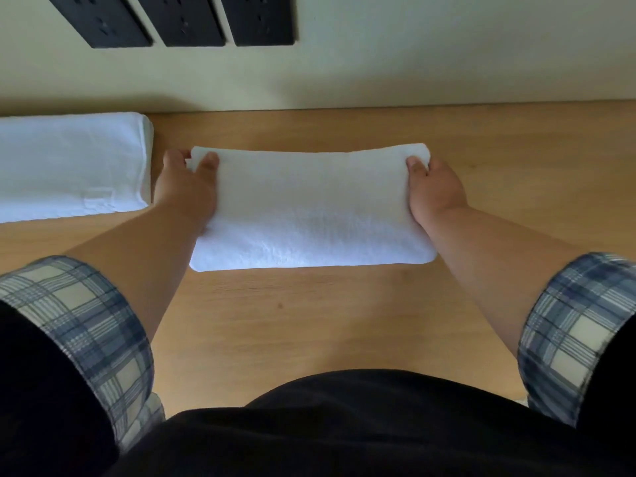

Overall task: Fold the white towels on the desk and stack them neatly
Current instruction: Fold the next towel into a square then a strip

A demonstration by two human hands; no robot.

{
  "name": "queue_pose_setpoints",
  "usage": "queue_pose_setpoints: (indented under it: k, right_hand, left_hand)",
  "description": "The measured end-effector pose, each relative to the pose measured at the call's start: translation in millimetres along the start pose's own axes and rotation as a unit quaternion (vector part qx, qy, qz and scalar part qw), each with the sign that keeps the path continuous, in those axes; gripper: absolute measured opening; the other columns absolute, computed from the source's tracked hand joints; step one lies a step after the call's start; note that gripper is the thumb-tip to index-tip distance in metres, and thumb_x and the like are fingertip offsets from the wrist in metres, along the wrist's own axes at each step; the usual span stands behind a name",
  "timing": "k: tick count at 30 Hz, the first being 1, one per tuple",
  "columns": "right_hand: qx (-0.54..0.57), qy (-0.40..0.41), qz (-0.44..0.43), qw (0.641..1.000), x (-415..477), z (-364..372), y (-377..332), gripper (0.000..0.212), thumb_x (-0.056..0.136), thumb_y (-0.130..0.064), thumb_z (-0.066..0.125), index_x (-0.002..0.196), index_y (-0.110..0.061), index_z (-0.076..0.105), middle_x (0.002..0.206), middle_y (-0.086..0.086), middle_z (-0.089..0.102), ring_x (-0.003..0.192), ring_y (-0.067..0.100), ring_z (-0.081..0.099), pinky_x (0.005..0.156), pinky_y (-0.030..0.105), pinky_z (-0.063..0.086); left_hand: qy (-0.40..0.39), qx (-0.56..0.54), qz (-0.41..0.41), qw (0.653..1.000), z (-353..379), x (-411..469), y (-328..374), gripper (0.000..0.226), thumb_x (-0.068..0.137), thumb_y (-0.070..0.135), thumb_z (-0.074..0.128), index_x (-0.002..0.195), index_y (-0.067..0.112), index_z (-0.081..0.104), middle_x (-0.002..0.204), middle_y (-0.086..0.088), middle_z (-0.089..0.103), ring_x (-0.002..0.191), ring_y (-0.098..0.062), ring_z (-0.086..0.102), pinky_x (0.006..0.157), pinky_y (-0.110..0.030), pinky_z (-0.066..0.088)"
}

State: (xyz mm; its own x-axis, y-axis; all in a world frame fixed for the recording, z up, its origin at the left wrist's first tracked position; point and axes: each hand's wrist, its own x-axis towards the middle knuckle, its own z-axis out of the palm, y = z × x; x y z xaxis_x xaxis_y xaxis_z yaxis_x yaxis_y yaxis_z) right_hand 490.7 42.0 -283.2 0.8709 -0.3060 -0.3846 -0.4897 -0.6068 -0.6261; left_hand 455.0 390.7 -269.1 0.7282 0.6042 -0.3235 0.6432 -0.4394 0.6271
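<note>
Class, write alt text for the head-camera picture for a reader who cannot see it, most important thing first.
A person's left hand and right hand pinch the far corners of a folded white terry towel lying on a light wooden desk. A second folded white towel lies apart at the left, with black socket panels on the wall above.

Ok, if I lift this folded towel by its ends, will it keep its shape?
Probably it sags in the middle: the towel is soft terry, gripped only at its ends by the left hand and right hand. Being thin, it is likely light. Its nubby pile likely grips the desk.
</note>
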Motion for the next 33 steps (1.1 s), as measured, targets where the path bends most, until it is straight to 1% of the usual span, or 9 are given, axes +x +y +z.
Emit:
queue_pose_setpoints:
  k: [5, 8, 11, 13, 15, 23, 27, 30, 33]
  right_hand:
    - [-0.045, 0.024, 0.007, 0.999, 10.1, 16.3, 6.2, 0.052, 0.101, -0.055, 0.035, 0.127, -0.014, 0.052, 0.127, 0.01, 0.06, 0.117, 0.034, 0.054, 0.086, 0.033, 0.034]
    - [-0.056, 0.031, 0.005, 0.998, 12.4, 21.2, 6.3, 0.051, 0.101, -0.055, 0.035, 0.121, -0.013, 0.054, 0.122, 0.011, 0.061, 0.114, 0.034, 0.056, 0.085, 0.033, 0.034]
    - [-0.067, 0.032, -0.001, 0.997, 12.7, 22.3, 6.7, 0.053, 0.101, -0.056, 0.035, 0.124, -0.012, 0.054, 0.126, 0.011, 0.06, 0.118, 0.034, 0.054, 0.088, 0.034, 0.037]
    - [-0.074, 0.027, -0.001, 0.997, 14.2, 21.2, 5.7, 0.058, 0.1, -0.058, 0.034, 0.134, -0.014, 0.052, 0.134, 0.01, 0.057, 0.125, 0.032, 0.051, 0.098, 0.037, 0.037]
    - [-0.073, 0.027, 0.004, 0.997, 16.4, 20.7, 6.5, 0.06, 0.098, -0.06, 0.035, 0.137, -0.017, 0.051, 0.137, 0.008, 0.057, 0.126, 0.031, 0.051, 0.099, 0.036, 0.036]
    - [-0.022, 0.059, 0.019, 0.998, 10.2, 18.3, 5.2, 0.057, 0.101, -0.056, 0.032, 0.124, -0.01, 0.056, 0.127, 0.012, 0.059, 0.12, 0.033, 0.053, 0.093, 0.034, 0.037]
    - [-0.079, 0.151, -0.196, 0.966, -25.3, 21.4, -16.2, 0.055, 0.102, -0.041, 0.04, 0.144, -0.005, 0.045, 0.148, 0.016, 0.044, 0.141, 0.033, 0.034, 0.117, 0.039, 0.022]
    - [-0.243, -0.033, -0.362, 0.899, -50.6, 44.4, -31.8, 0.058, 0.1, -0.044, 0.028, 0.153, -0.02, 0.034, 0.16, 0.006, 0.031, 0.15, 0.026, 0.019, 0.122, 0.049, 0.007]
    - [-0.353, -0.102, -0.332, 0.869, -48.4, 56.1, -28.0, 0.064, 0.1, -0.056, 0.016, 0.158, -0.031, 0.007, 0.167, 0.0, 0.006, 0.153, 0.022, -0.007, 0.121, 0.051, -0.009]
  left_hand:
    - [0.016, 0.022, -0.008, 1.0, 21.4, 1.0, -14.9, 0.051, 0.09, 0.067, 0.045, 0.126, 0.03, 0.043, 0.084, 0.016, 0.044, 0.071, -0.012, 0.046, 0.056, -0.03, 0.034]
    - [0.04, 0.063, 0.004, 0.997, 23.1, -2.0, -9.7, 0.048, 0.093, 0.058, 0.049, 0.131, 0.031, 0.038, 0.111, 0.005, 0.054, 0.099, -0.028, 0.055, 0.074, -0.041, 0.046]
    - [0.101, 0.127, 0.199, 0.966, 23.6, -14.2, 12.6, 0.05, 0.097, 0.028, 0.049, 0.143, 0.035, 0.032, 0.148, -0.002, 0.035, 0.134, -0.023, 0.036, 0.111, -0.036, 0.032]
    - [-0.014, 0.086, 0.388, 0.918, 33.7, -36.3, 31.3, 0.054, 0.095, 0.021, 0.045, 0.146, 0.033, 0.033, 0.151, -0.002, 0.037, 0.136, -0.014, 0.034, 0.113, -0.016, 0.019]
    - [-0.157, 0.188, 0.49, 0.836, 50.2, -52.3, 37.1, 0.053, 0.099, 0.04, 0.035, 0.151, 0.034, 0.03, 0.157, -0.002, 0.033, 0.144, -0.016, 0.025, 0.119, -0.025, 0.01]
    - [-0.169, 0.372, 0.456, 0.791, 75.1, -37.1, 27.5, 0.066, 0.093, 0.064, 0.013, 0.154, 0.042, 0.002, 0.166, -0.001, 0.003, 0.152, -0.024, -0.006, 0.119, -0.051, -0.012]
    - [-0.158, 0.382, 0.447, 0.793, 78.2, -38.4, 24.7, 0.067, 0.092, 0.065, 0.014, 0.154, 0.042, 0.001, 0.166, -0.001, 0.001, 0.151, -0.025, -0.008, 0.118, -0.053, -0.012]
    - [-0.151, 0.372, 0.457, 0.794, 78.3, -38.1, 23.7, 0.067, 0.093, 0.065, 0.012, 0.155, 0.04, 0.001, 0.166, -0.001, 0.002, 0.151, -0.025, -0.007, 0.119, -0.053, -0.011]
    - [-0.13, 0.385, 0.446, 0.797, 80.2, -43.3, 21.2, 0.071, 0.093, 0.067, 0.007, 0.156, 0.036, -0.001, 0.166, -0.003, -0.002, 0.151, -0.026, -0.009, 0.118, -0.055, -0.011]
